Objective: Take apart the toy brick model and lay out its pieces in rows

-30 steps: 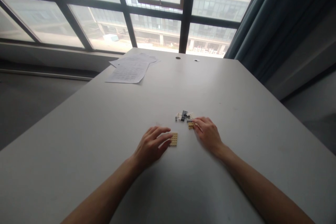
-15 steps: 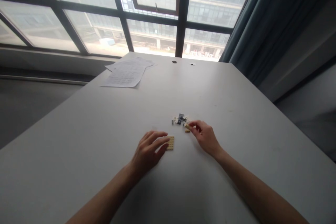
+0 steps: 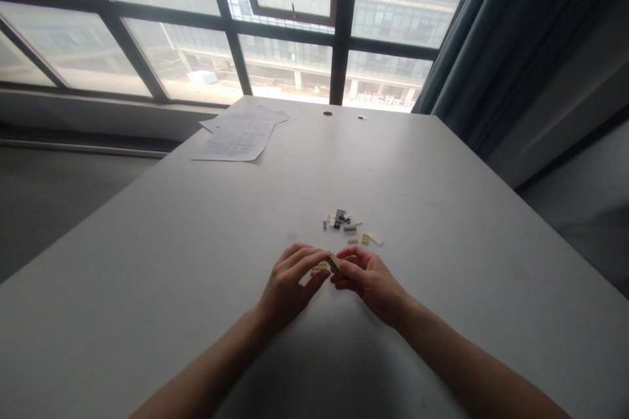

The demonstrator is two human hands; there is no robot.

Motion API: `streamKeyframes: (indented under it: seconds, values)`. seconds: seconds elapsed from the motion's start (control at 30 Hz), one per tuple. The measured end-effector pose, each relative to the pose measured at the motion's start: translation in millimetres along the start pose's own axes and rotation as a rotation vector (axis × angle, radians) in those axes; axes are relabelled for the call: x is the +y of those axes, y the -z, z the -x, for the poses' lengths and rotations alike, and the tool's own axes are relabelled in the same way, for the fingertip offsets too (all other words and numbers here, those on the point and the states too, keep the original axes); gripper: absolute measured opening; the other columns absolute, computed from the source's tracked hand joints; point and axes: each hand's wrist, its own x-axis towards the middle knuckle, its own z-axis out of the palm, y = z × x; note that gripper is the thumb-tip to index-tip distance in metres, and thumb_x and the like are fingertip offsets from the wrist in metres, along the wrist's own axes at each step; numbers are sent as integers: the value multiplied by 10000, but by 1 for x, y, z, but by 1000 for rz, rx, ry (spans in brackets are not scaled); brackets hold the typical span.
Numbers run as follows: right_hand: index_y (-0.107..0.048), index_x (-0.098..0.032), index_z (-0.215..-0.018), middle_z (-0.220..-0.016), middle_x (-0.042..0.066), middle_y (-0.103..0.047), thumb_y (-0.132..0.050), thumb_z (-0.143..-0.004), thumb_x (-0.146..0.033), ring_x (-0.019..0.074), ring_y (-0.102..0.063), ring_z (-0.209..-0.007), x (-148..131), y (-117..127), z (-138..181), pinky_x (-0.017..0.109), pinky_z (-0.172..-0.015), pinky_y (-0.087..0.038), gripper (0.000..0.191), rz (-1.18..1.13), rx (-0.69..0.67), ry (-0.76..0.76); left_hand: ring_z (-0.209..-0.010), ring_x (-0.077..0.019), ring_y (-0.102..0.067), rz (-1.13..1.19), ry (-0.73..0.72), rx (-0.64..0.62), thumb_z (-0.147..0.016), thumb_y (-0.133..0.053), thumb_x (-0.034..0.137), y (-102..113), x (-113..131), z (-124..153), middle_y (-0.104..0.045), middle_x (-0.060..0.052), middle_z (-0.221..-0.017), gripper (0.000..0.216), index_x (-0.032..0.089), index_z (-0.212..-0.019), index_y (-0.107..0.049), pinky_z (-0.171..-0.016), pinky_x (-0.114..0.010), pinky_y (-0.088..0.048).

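Observation:
My left hand (image 3: 289, 283) rests on the white table (image 3: 196, 262) with its fingertips pressed on a tan studded plate (image 3: 319, 268). My right hand (image 3: 366, 278) has come up against it and pinches a small tan brick (image 3: 335, 261) right above the plate's right edge. Just beyond the hands lies a little pile of small bricks (image 3: 340, 220), dark blue, grey and cream. Two tan pieces (image 3: 364, 239) lie loose between the pile and my right hand.
Several printed paper sheets (image 3: 238, 134) lie at the far left of the table. Two small round holes (image 3: 327, 114) sit near the far edge, below a large window. A dark curtain (image 3: 496, 46) hangs at the right.
My right hand left the brick pile with a small tan piece and moved left and nearer to meet the left hand at the plate. The left hand stayed on the plate.

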Motion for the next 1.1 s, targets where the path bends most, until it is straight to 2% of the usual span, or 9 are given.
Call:
streamKeyframes:
  seconds: [0.13, 0.27, 0.33, 0.4, 0.63, 0.77, 0.93, 1.0, 1.1]
  values:
    - [-593, -185, -864, -735, -10, -633, -782, -679, -274, 147, -625, -704, -2, 2, 2, 295, -699, -504, 279, 297, 86, 245, -901, -176, -631, 56, -1, 14, -822, -656, 154, -1, 1, -1, -706, -58, -975, 275, 225, -1086, -636, -801, -325, -538]
    - [-623, -202, -873, -848, 16, -617, -725, -743, -238, 141, -603, -722, -5, 0, 6, 293, -702, -518, 169, 600, 130, 532, -888, -180, -647, 70, 16, 10, -832, -644, 167, -2, 1, 1, -713, -65, -967, 271, 228, -1096, -634, -780, -326, -552]
    - [-630, -207, -879, -865, 22, -606, -715, -760, -236, 140, -597, -710, -5, -1, 8, 293, -694, -521, 148, 684, 132, 616, -884, -182, -648, 63, 29, 8, -836, -639, 168, -3, 1, 2, -711, -68, -955, 262, 224, -1092, -634, -778, -326, -555]
    - [-634, -212, -888, -853, 20, -599, -727, -757, -247, 140, -590, -705, -4, -2, 9, 289, -683, -519, 164, 707, 127, 635, -886, -183, -645, 58, 31, 11, -831, -644, 165, -3, 1, 2, -707, -69, -948, 264, 222, -1088, -633, -781, -326, -554]
    - [-606, -221, -985, -747, -22, -571, -798, -684, -291, 131, -557, -674, 7, -4, 7, 261, -634, -484, 364, 473, 85, 453, -923, -190, -628, 71, -12, -15, -791, -711, 215, -3, 3, 1, -692, -82, -998, 367, 218, -1142, -601, -796, -326, -543]
    - [-610, -203, -955, -684, -45, -547, -819, -650, -307, 112, -521, -623, 6, -4, 6, 243, -588, -440, 385, 404, 68, 367, -931, -188, -622, 71, -11, -12, -790, -710, 210, -4, 3, 2, -690, -79, -995, 349, 220, -1126, -614, -804, -323, -534]
    - [-592, -154, -786, -581, -42, -544, -750, -698, -481, 83, -491, -485, 4, -4, 5, 211, -466, -377, 373, 306, -4, 71, -816, -167, -619, 106, 7, -43, -820, -668, 184, -2, 7, 1, -693, -50, -864, 160, 208, -978, -663, -760, -303, -522]
    - [-566, -146, -715, -567, -27, -554, -662, -750, -573, 75, -495, -442, 4, -5, 6, 198, -425, -356, 440, 253, -46, -47, -736, -152, -594, 115, 31, -67, -848, -629, 176, -1, 9, 0, -674, -35, -778, 75, 202, -904, -672, -713, -288, -505]
    - [-563, -133, -710, -540, -20, -556, -599, -754, -660, 69, -489, -397, 6, -8, 8, 188, -388, -339, 530, 146, -93, -175, -674, -135, -555, 129, 54, -75, -876, -588, 180, -1, 10, 1, -644, -23, -711, 81, 187, -833, -656, -669, -268, -475]
